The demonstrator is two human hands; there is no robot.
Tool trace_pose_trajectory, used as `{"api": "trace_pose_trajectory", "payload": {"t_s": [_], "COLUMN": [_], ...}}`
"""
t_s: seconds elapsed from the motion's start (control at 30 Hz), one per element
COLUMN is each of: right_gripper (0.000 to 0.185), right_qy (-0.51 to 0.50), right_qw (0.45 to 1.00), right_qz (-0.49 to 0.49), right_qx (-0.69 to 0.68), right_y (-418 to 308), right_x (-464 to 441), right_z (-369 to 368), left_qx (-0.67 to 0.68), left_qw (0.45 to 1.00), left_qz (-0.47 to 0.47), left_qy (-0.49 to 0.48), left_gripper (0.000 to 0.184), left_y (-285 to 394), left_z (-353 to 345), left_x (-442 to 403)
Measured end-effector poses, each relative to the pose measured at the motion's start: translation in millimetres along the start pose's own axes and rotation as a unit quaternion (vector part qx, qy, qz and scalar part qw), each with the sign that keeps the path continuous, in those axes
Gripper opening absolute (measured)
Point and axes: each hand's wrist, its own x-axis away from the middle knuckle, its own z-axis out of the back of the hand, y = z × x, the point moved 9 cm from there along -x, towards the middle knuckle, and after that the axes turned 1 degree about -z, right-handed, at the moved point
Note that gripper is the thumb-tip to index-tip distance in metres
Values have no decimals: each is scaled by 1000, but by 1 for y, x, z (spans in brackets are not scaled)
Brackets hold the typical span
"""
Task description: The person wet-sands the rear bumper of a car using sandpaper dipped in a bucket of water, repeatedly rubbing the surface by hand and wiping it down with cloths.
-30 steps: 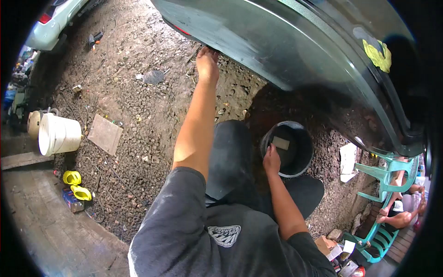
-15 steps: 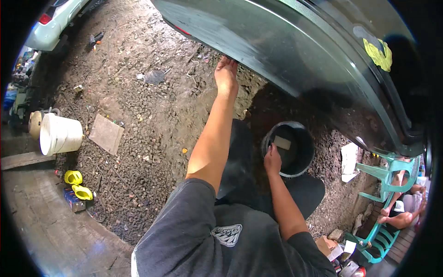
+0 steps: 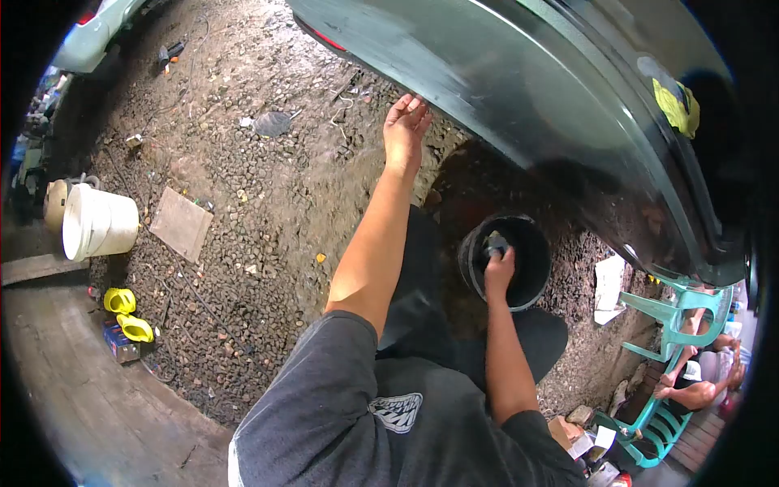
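left hand (image 3: 406, 131) loose near car (image 3: 479, 85) | right hand (image 3: 500, 272) clamped on block (image 3: 496, 242) at bucket (image 3: 532, 261) | weak grip may drop it

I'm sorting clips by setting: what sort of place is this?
Probably a rough yard where cars are worked on: a dark green car with a pale, streaked patch stands over stony ground, near a black bucket, and part of a paler car shows beyond.
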Motion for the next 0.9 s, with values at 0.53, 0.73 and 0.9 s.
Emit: {"api": "trace_pose_trajectory", "payload": {"t_s": [0.53,0.73,0.9], "right_gripper": [53,73,89], "right_qy": [-125,-66,-129], "right_qw": [861,989,984], "right_qz": [-125,-26,70], "right_qx": [-477,-130,97], "right_y": [-113,-58,-44], "right_x": [-79,-20,35], "right_z": [-36,-31,-66], "left_qx": [-295,-96,-143], "left_qw": [908,992,970], "left_qz": [285,16,-114], "left_qy": [-88,74,161], "left_gripper": [60,16,58], "left_y": [-107,-49,-9], "left_z": [-18,5,4], "left_x": [137,58,10]}}
